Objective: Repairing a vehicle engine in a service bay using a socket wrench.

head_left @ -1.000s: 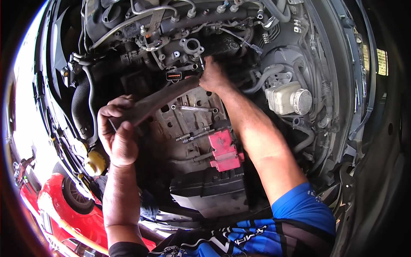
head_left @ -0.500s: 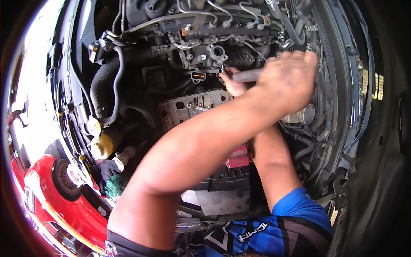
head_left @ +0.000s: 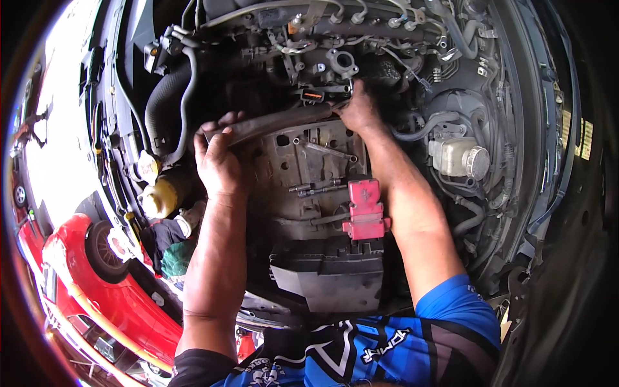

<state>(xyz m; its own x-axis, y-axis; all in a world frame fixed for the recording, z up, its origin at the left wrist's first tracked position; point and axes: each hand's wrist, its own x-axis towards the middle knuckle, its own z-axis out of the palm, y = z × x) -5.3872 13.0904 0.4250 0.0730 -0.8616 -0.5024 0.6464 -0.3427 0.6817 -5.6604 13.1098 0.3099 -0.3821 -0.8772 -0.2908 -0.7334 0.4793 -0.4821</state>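
Observation:
My left hand (head_left: 220, 161) is closed around the left end of a long dark grey tube-like bar (head_left: 280, 121), its thumb on top. The bar slants slightly up to the right, across the engine bay. At its other end my right hand (head_left: 360, 111) is closed, its fingers bent beside the engine block; what they grip is mostly hidden. Just above these fingers is a round metal flange (head_left: 343, 62) with an open bore. Below the bar, a spanner (head_left: 330, 151) and a slim metal tool (head_left: 319, 188) lie on a dirty metal tray (head_left: 284, 169).
A red plastic cover (head_left: 366, 209) and a black box (head_left: 329, 280) sit between my forearms. To the right stands a whitish fluid reservoir (head_left: 451, 157). A yellow cap (head_left: 157, 198) and a thick corrugated hose (head_left: 162, 106) are at the left. Beyond, a red car (head_left: 109, 271) is parked.
My left arm no longer crosses over my right one. My left hand has swung the bar from the right side round to the left. My right hand stays near the flange.

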